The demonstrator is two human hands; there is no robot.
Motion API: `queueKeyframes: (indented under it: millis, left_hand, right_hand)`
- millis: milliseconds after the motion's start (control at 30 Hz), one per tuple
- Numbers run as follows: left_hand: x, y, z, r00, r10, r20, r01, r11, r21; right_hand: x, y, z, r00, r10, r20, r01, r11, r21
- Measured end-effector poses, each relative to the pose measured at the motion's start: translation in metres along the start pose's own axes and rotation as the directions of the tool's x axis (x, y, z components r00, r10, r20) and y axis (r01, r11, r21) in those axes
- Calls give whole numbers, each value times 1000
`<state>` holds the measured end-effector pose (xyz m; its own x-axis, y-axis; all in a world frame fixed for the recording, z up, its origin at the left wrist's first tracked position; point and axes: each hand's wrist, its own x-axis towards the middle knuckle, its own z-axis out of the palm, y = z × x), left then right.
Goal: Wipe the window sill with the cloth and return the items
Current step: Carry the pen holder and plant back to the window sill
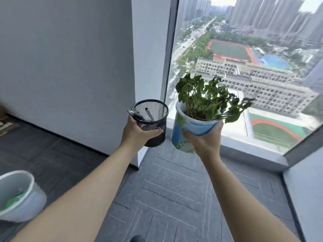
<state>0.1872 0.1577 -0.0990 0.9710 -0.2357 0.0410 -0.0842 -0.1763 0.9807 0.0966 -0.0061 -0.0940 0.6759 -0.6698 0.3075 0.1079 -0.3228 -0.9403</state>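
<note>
**Both hands loaded, sill bare: items in transit**

The left hand (138, 131) has its grip closed round a black mesh pen cup (152, 123), thumb across the front wall and fingers behind. Two markers (139, 116) lean inside it. The right hand (202, 138) holds a plant pot (190, 128), blue and white with a printed flower low on its side, gripped from below and behind so that the pot tilts a little to the left. Its leafy stems spread toward the glass. Cup and pot are carried side by side, close but apart, in the air in front of the window.

The sill (248, 151) runs along the foot of the window, below and beyond the pot, and the stretch in view carries nothing. No cloth shows anywhere. A white bin (26, 193) stands on the floor at lower left, with something green in it.

Whether the items are being lifted away for wiping or brought back cannot be settled from this one view; with the arms stretched toward the window, returning them looks the more likely.

If so, the next move calls for lowering each item upright onto the sill. The pot must be levelled first so no soil spills, and the cup kept steady so the markers stay in.
</note>
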Motion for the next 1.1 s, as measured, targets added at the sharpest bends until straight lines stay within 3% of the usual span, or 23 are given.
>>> queueKeyframes:
  millis: [333,633,1100]
  left_hand:
    - [180,4,114,980,-5,199,12,999,-34]
    - [276,-20,258,946,8,324,-13,1000,15]
    - [418,-136,577,943,-181,279,145,979,145]
  right_hand:
    - [168,72,-2,971,-28,-238,10,997,-77]
    - [281,166,-57,955,-2,-298,-20,997,-69]
    - [492,437,-187,949,146,-278,-175,981,-83]
